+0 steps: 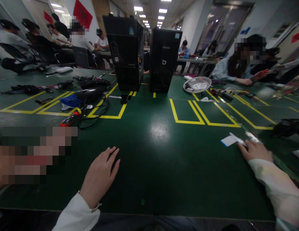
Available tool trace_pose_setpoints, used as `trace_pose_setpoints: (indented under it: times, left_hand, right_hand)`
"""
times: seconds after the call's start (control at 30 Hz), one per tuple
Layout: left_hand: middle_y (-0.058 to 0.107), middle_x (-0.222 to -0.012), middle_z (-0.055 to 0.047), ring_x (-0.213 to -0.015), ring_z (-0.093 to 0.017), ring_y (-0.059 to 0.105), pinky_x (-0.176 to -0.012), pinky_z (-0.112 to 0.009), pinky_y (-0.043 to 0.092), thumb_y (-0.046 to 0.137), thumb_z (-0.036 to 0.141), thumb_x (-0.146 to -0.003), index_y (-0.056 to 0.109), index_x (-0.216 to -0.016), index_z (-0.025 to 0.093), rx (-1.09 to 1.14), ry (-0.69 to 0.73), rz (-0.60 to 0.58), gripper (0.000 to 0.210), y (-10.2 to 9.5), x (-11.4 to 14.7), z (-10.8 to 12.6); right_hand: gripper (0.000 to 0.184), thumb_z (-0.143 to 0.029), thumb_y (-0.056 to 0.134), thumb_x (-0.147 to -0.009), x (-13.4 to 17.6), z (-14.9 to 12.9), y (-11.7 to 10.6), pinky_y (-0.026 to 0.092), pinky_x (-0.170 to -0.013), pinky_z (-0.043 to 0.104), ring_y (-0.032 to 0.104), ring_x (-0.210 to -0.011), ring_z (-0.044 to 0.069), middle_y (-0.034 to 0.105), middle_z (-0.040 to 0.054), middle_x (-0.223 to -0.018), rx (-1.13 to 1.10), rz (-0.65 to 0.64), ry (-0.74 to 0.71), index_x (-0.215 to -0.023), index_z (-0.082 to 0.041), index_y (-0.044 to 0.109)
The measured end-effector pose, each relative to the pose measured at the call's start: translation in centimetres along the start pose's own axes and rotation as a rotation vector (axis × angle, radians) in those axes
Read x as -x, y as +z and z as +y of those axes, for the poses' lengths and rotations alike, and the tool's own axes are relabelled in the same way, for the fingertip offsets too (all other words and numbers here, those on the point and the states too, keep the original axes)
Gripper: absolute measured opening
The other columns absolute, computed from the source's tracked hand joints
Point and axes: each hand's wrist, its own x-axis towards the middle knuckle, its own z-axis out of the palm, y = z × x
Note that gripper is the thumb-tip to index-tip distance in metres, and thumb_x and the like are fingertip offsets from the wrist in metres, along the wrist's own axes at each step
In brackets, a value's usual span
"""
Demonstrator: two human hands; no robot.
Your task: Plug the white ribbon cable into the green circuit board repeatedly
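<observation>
My left hand [100,176] rests palm down on the green table, fingers stretched out and the thumb a little apart, holding nothing. Over on the right, my right hand [257,151] lies across a long, thin circuit board strip [252,136], with its fingers bent about it. A white flat ribbon cable [228,141] with a blue end sticks out to the left from under its fingertips. Part of the strip is covered by my hand and forearm, and blur hides the exact grip.
Two black computer towers [126,61] stand at the back. A white basket [197,84] sits right of them. On the left lie a red-black screwdriver [69,118], black cables [91,84] and a blue item [71,101]. Another person's blurred-out arm [31,155] reaches in from the left.
</observation>
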Motion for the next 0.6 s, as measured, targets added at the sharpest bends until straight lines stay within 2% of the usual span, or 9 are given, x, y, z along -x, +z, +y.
trace_pose_setpoints:
  times: [0.13, 0.23, 0.37, 0.47, 0.6]
  left_hand:
    - [0.056, -0.127, -0.018, -0.118, -0.031, 0.052, -0.096, -0.046, 0.046, 0.032, 0.04, -0.094, 0.054, -0.127, 0.009, 0.001, -0.004, -0.012, 0.05, 0.0, 0.0, -0.1]
    - [0.056, -0.127, -0.017, -0.118, -0.031, 0.052, -0.095, -0.046, 0.047, 0.032, 0.04, -0.094, 0.054, -0.127, 0.009, 0.001, -0.009, -0.015, 0.051, 0.0, 0.0, 0.0]
    - [0.056, -0.127, -0.018, -0.118, -0.031, 0.053, -0.095, -0.046, 0.047, 0.032, 0.039, -0.094, 0.054, -0.127, 0.009, 0.001, -0.01, -0.013, 0.05, 0.0, 0.0, 0.1]
    - [0.056, -0.127, -0.018, -0.118, -0.031, 0.053, -0.096, -0.046, 0.046, 0.033, 0.038, -0.094, 0.054, -0.127, 0.009, 0.001, -0.01, -0.011, 0.049, 0.0, 0.0, 0.1]
    - [0.056, -0.128, -0.017, -0.119, -0.03, 0.052, -0.097, -0.046, 0.045, 0.035, 0.038, -0.093, 0.054, -0.128, 0.009, 0.002, -0.009, -0.014, 0.048, -0.1, 0.0, 0.1]
  right_hand:
    - [0.058, -0.037, 0.029, -0.093, 0.7, -3.0, 0.7, 0.031, -0.105, 0.051, 0.033, -0.132, 0.034, 0.037, 0.025, -0.142, -0.034, 0.033, -0.177, -0.133, 0.002, 0.044]
    - [0.057, -0.039, 0.032, -0.093, 2.1, -6.6, 1.3, 0.031, -0.108, 0.043, 0.034, -0.133, 0.029, 0.038, 0.0205, -0.143, -0.075, 0.072, -0.34, -0.136, -0.004, 0.043]
    - [0.057, -0.048, 0.031, -0.093, 5.9, -12.9, 0.6, 0.035, -0.105, 0.049, 0.037, -0.131, 0.03, 0.042, 0.0184, -0.14, -0.202, 0.195, -0.692, -0.132, -0.012, 0.048]
    - [0.06, -0.052, 0.028, -0.093, 10.1, -17.8, -1.0, 0.031, -0.108, 0.049, 0.031, -0.135, 0.029, 0.036, 0.0168, -0.145, -0.237, 0.152, -0.857, -0.134, -0.013, 0.047]
    - [0.066, -0.057, 0.031, -0.092, 15.7, -23.0, -3.7, 0.022, -0.11, 0.055, 0.022, -0.138, 0.032, 0.025, 0.0144, -0.151, -0.233, 0.013, -0.963, -0.143, -0.015, 0.036]
